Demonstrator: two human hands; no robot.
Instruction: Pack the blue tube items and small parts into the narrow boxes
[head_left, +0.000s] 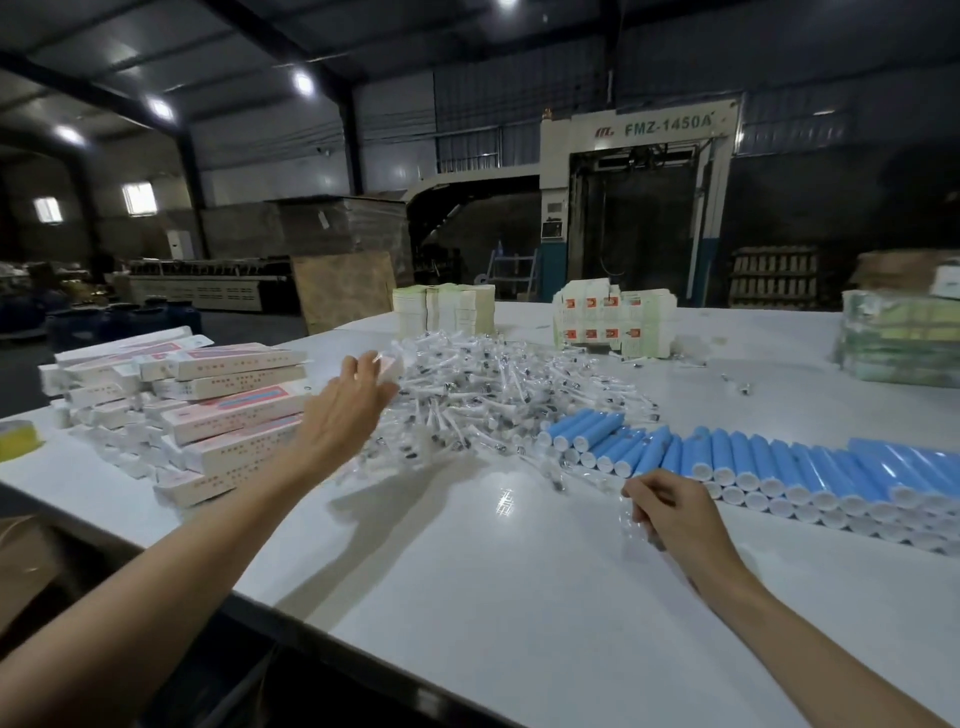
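Blue tubes lie in a stacked row with their white caps toward the person, starting just beyond the right hand and running off to its right. They look light, smooth and round, so they are likely to roll and slip. A soft tube wall would probably dent under a hard squeeze, so the sounder hold is around the mid-body with fingers and thumb wrapped, or near the stiffer cap end. Lifting one out of the row may set its neighbours rolling.

The small parts form a loose heap between the two hands and beyond them. Each seems to sit in a clear, slick sleeve and to be very light, so it is better pinched at one end than scooped. The narrow boxes are piled to the left of the left hand. They look like thin card, light and easy to crush, so a hold along the long edges would suit.

The hands are well apart. The right hand hovers low over the worktop, its fingers curled and pinching a clear-wrapped part that hangs from the fingertips toward the surface. The left arm is stretched forward, the back of the hand toward the camera, its fingers over the near left edge of the heap, just beside the box pile. Those fingers are blurred, and a pale shape at their tips may be a box; I cannot tell whether the hand holds it or is empty.
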